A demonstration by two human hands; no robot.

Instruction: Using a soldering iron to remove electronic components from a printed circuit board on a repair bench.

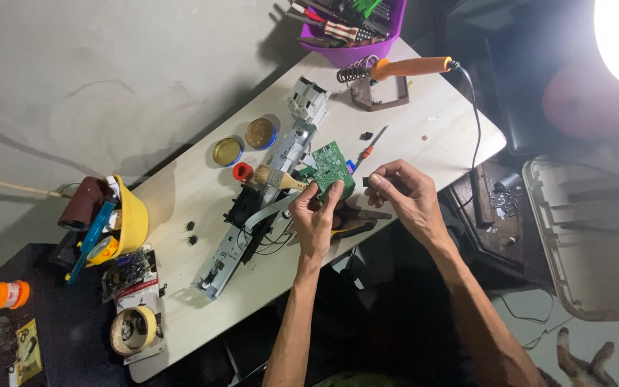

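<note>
My left hand (pixel 314 215) pinches the lower edge of a green circuit board (pixel 331 169), holding it just above the pale table (pixel 202 301); my right hand (pixel 402 192) grips a small dark part (pixel 379 179) between fingertips, just beside the board; beneath the hands lie pliers (pixel 356 222); left of the board a long metal assembly (pixel 252 222) lies across the table with a brush (pixel 275 177) on it; farther off, two round tins (pixel 243 142), then an orange soldering iron (pixel 410 68) on its stand.

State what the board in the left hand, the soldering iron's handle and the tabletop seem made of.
Circuit board: likely fibreglass laminate, green matt coating. Soldering iron handle: probably plastic or rubber, smooth orange. Tabletop: seemingly wood or laminate, pale with faint grain.
</note>
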